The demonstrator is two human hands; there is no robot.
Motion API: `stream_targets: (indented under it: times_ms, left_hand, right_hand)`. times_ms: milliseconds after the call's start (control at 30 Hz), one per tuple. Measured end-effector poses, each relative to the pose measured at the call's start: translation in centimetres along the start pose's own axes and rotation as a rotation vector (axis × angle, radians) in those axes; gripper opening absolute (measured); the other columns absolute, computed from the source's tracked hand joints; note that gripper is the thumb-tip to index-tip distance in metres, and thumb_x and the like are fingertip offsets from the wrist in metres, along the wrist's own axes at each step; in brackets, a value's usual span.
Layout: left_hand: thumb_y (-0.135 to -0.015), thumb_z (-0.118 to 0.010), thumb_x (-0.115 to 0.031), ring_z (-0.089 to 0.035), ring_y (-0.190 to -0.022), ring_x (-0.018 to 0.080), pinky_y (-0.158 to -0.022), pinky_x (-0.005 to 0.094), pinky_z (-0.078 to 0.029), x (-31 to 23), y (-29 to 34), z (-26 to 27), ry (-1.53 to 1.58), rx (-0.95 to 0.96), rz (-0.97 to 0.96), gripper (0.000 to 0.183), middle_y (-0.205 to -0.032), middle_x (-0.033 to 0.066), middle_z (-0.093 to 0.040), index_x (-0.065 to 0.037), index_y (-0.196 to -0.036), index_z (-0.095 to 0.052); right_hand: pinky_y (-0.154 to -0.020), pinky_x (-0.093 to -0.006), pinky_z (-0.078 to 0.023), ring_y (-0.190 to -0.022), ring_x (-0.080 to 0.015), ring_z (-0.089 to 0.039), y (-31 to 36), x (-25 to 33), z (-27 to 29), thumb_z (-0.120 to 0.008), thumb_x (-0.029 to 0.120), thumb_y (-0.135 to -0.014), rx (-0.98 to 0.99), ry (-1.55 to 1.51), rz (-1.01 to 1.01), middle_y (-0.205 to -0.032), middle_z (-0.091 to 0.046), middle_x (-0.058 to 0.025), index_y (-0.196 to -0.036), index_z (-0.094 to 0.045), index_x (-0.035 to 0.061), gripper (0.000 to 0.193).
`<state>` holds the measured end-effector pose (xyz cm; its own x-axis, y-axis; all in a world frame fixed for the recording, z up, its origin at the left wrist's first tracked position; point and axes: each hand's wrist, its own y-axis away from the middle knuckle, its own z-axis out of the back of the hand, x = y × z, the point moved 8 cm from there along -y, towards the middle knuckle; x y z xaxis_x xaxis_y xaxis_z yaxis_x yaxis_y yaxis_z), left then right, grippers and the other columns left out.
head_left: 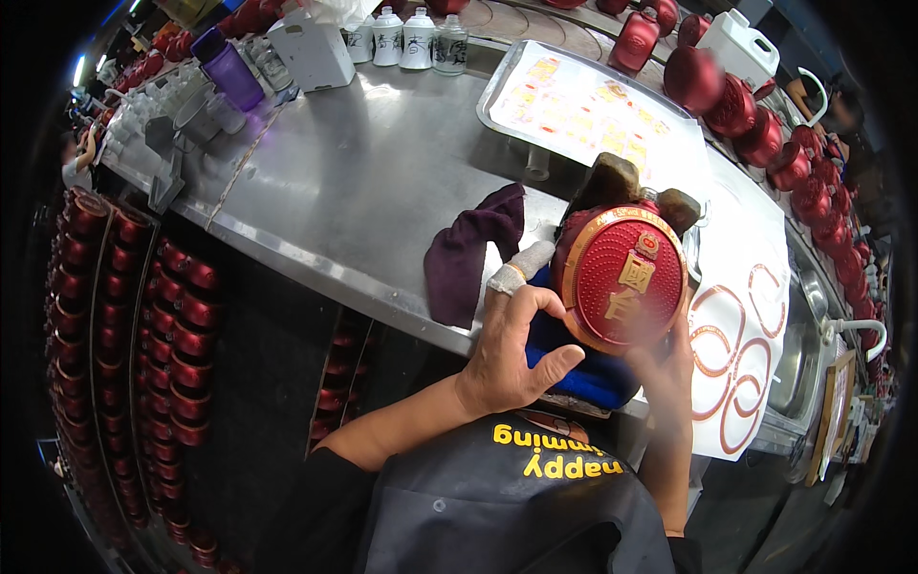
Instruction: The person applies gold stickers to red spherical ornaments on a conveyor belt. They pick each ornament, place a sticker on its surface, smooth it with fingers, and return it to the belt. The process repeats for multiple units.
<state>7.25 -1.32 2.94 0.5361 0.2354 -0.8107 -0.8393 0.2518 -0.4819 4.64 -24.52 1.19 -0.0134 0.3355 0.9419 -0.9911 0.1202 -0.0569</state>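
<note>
A round, flat-faced red bottle (617, 282) with a gold rim band and gold raised characters lies on a holder with brown padded blocks (612, 177) and blue cloth (588, 378). My left hand (507, 344) is at the bottle's lower left edge, fingers apart and thumb stretched away; one fingertip comes close to or touches the rim. A whitish cover wraps one of its fingers. My right hand (667, 359) is against the lower right side, its thumb smeared by motion over the face and its other fingers partly hidden.
A purple cloth (469, 253) lies left of the bottle on the metal table (335, 182). Beyond is a tray (492, 105) of gold-and-red decals. Ring-shaped decals lie on a white sheet (712, 421) at right. Red bottles (755, 134) line the far right; racks (186, 325) of them stand left.
</note>
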Motion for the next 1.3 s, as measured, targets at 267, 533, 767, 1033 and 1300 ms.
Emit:
stream_targets:
  times_ms: [267,533,767,1033,1300]
  left_hand:
    - [-0.095,-0.076,-0.022,-0.045,-0.138,0.0437,-0.119,0.0526,-0.029,0.1,-1.2,0.3,0.014,-0.103,-0.026,0.019,-0.151,0.0326,-0.049,-0.006,-0.093,-0.065]
    - [-0.096,-0.075,-0.023,-0.045,-0.137,0.0437,-0.119,0.0530,-0.027,0.2,-1.3,0.3,-0.041,-0.115,-0.023,0.019,-0.146,0.0321,-0.053,-0.008,-0.093,-0.065]
    - [-0.098,-0.074,-0.028,-0.051,-0.128,0.0410,-0.115,0.0500,-0.032,0.7,-1.3,0.3,-0.076,-0.115,-0.043,0.024,-0.130,0.0263,-0.061,-0.006,-0.097,-0.063]
    - [-0.096,-0.077,-0.044,-0.051,-0.119,0.0292,-0.107,0.0403,-0.040,3.4,-0.2,-1.5,0.235,-0.060,0.045,0.071,-0.127,0.0186,-0.047,0.002,-0.136,-0.041]
    - [-0.096,-0.076,-0.048,-0.050,-0.121,0.0301,-0.109,0.0407,-0.040,4.6,-0.1,-2.0,0.262,-0.079,0.102,0.076,-0.128,0.0195,-0.047,0.004,-0.137,-0.038]
  right_hand:
    - [-0.117,-0.0426,-0.038,-0.140,-0.0310,-0.051,0.1,-0.3,0.0,-0.084,0.062,-0.082,0.020,-0.017,-0.034,-0.150,-0.053,-0.0225,-0.160,-0.033,-0.0047,0.114]
    - [-0.119,-0.0444,-0.036,-0.142,-0.0326,-0.050,0.0,-0.7,0.0,-0.084,0.060,-0.082,0.031,-0.023,-0.050,-0.151,-0.052,-0.0238,-0.161,-0.031,-0.0057,0.116]
    - [-0.120,-0.0455,-0.036,-0.143,-0.0335,-0.049,0.1,-0.7,0.1,-0.084,0.059,-0.082,0.021,-0.018,-0.027,-0.152,-0.050,-0.0243,-0.161,-0.030,-0.0057,0.115]
    - [-0.118,-0.0447,-0.037,-0.141,-0.0329,-0.051,0.0,-0.3,0.0,-0.084,0.058,-0.083,0.026,-0.029,-0.019,-0.150,-0.053,-0.0236,-0.160,-0.032,-0.0058,0.113]
    - [-0.118,-0.0444,-0.036,-0.141,-0.0324,-0.050,0.0,-0.4,0.0,-0.082,0.061,-0.082,0.027,-0.013,-0.036,-0.150,-0.052,-0.0231,-0.160,-0.032,-0.0057,0.114]
